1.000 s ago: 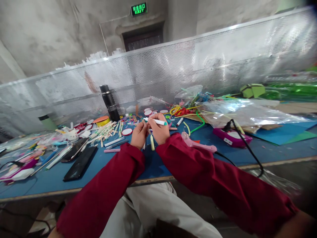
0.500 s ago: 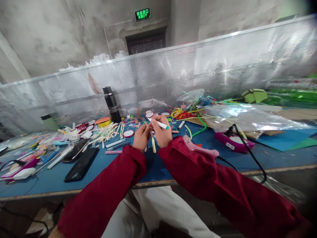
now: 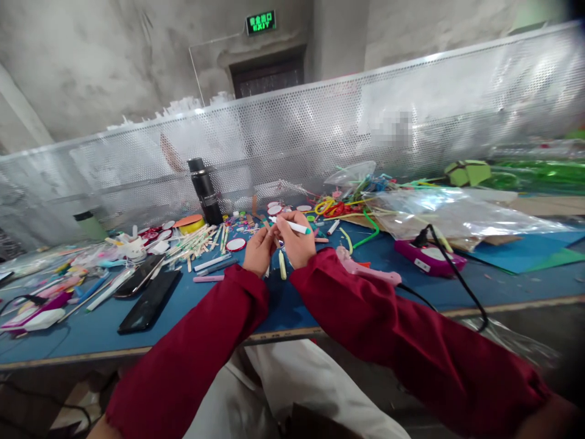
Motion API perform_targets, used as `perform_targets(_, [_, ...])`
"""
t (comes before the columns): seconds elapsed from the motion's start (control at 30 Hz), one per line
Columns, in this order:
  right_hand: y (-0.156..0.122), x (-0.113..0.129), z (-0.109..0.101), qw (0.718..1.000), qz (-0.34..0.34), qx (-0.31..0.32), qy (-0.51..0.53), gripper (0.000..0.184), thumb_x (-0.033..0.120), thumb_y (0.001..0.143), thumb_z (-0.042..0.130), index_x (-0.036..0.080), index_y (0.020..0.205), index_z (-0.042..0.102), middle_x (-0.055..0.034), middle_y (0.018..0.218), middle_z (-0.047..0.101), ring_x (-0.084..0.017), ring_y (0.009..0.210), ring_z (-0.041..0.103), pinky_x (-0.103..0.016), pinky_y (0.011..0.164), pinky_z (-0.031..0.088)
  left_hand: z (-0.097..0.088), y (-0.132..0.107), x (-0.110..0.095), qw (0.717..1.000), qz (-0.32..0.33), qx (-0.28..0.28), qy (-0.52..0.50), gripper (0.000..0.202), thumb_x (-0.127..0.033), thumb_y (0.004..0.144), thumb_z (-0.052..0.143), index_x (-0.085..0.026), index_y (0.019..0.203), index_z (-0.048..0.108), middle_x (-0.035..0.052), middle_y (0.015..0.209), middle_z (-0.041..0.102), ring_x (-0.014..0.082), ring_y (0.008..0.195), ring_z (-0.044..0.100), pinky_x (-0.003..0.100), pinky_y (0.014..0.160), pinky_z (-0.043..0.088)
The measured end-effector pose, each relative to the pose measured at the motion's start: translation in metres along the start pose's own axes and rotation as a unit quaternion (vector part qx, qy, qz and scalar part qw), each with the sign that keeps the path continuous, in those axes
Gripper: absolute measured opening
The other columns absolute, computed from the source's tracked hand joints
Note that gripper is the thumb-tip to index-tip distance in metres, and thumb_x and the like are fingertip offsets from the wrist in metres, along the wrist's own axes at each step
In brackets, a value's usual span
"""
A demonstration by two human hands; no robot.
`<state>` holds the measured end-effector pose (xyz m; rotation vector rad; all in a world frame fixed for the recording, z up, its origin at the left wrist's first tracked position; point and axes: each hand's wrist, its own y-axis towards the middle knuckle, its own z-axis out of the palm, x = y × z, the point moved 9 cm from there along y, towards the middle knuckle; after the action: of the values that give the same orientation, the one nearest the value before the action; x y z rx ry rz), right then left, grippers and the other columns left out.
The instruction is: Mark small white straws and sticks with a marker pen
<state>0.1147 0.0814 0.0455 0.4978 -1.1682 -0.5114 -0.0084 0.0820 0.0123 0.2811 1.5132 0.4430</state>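
My right hand (image 3: 296, 241) is closed around a white marker with a green end (image 3: 295, 227), its tip pointing left toward my left hand. My left hand (image 3: 258, 250) is pinched on a small thin piece that I cannot make out, held right at the marker's tip. Both hands hover close together over the blue table (image 3: 283, 305), in dark red sleeves. A pale yellow stick (image 3: 282, 266) lies on the table just under my hands.
A pink glue gun (image 3: 365, 270) lies right of my hands, a purple device with a black cable (image 3: 427, 254) beyond it. A black bottle (image 3: 204, 190), scattered sticks (image 3: 196, 239), two phones (image 3: 146, 292) and plastic bags (image 3: 439, 210) crowd the table. A perforated metal screen (image 3: 320, 128) stands behind.
My hands stay together with the marker; its tip shifts slightly near the left fingers. The view wobbles a little, otherwise nothing moved.
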Motion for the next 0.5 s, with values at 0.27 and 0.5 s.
perform_targets(0.27, [0.0012,-0.0040,-0.0040,0.999,-0.004,-0.017,-0.034,0.017,0.040,0.083,0.065,0.025,0.082,0.057,0.0012,0.074,0.062,-0.017,0.067,0.058,-0.030,0.061,0.049,0.0004,-0.0025,-0.0005,1.000,-0.003,0.002,-0.004,0.048,-0.062,0.083,0.069,-0.017,0.100,0.070,-0.0008,0.069,0.056,0.0121,0.062,0.048,0.024,0.056,0.038])
perform_targets(0.5, [0.0014,-0.0014,-0.0030,0.998,-0.020,-0.006,-0.051,0.011,0.032,0.079,0.063,0.026,0.080,0.055,0.0017,0.071,0.062,-0.017,0.066,0.059,-0.030,0.061,0.049,-0.0008,-0.0023,-0.0036,1.000,0.015,0.000,0.020,0.046,-0.063,0.082,0.069,-0.017,0.088,0.067,-0.0010,0.067,0.055,0.0126,0.063,0.047,0.024,0.057,0.039])
